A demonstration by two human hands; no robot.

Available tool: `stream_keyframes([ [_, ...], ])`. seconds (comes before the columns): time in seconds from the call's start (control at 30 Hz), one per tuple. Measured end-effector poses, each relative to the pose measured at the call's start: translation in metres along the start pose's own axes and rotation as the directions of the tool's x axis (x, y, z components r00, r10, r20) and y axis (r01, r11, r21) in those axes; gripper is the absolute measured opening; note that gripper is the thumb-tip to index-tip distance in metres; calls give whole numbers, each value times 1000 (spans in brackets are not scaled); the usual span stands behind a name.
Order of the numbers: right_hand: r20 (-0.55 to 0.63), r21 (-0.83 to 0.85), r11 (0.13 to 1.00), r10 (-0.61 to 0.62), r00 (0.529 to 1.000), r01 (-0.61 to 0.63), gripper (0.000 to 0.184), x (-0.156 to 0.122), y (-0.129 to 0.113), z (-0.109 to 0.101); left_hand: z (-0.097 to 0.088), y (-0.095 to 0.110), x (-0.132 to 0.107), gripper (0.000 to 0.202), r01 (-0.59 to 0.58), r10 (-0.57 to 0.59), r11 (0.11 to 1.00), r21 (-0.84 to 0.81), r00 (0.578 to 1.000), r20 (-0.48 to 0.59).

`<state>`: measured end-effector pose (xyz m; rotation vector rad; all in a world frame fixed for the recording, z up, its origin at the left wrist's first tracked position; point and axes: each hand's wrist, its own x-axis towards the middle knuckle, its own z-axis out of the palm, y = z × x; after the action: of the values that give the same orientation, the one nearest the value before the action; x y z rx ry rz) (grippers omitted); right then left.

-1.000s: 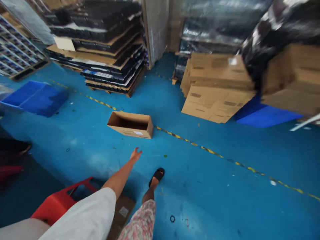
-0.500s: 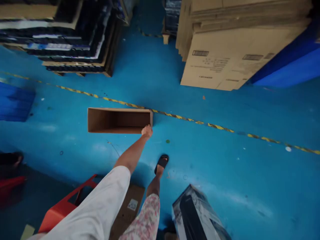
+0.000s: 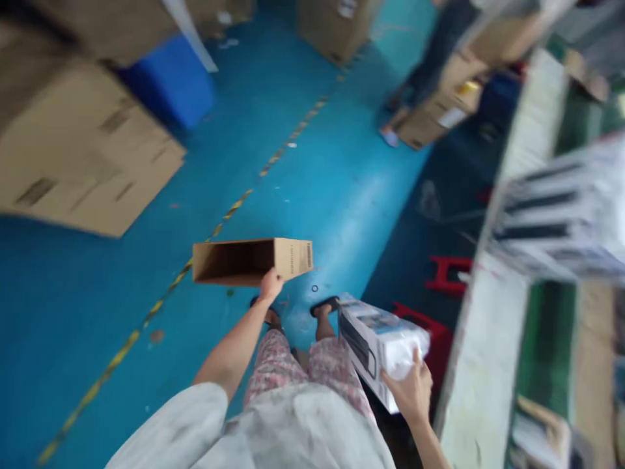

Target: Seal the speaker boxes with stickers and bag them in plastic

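My left hand [image 3: 271, 285] is closed on the lower edge of an open, empty brown cardboard box [image 3: 251, 260], holding it off the blue floor with its opening turned to the left. My right hand [image 3: 409, 389] grips the near end of a white and black printed product box [image 3: 375, 345] at my right side. Both of my feet in black sandals [image 3: 324, 305] show below the boxes.
A blue floor [image 3: 303, 176] with a yellow-black striped line runs ahead. Stacked flat cartons [image 3: 73, 150] lie at left, more cartons [image 3: 434, 117] and another person's legs at upper right. A red stool [image 3: 446, 277] and a blurred workbench [image 3: 493, 326] stand at right.
My left hand reached the cardboard box on the floor, took hold of it and lifted it. The view swung right, and my right hand with the product box came into sight.
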<state>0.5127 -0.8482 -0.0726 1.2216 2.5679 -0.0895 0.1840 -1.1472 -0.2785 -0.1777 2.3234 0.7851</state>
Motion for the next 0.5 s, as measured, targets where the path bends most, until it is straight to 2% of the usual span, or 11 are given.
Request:
stream_keyframes([
  [0.13,6,148,970,197,980,-195,106,-15,23,4,-9,76,1,33,-165,154,964,209,986,66],
  [0.23,58,228,929,287,956,-292,109,-13,31,9,1,150,11,34,-280,256,899,336,960,114],
  [0.37,192,275,876,354,915,-397,114,-8,44,21,39,245,21,26,-410,359,782,469,912,199],
  [0.5,330,289,767,482,812,-573,114,-5,49,24,87,328,31,19,-518,431,655,550,854,291],
])
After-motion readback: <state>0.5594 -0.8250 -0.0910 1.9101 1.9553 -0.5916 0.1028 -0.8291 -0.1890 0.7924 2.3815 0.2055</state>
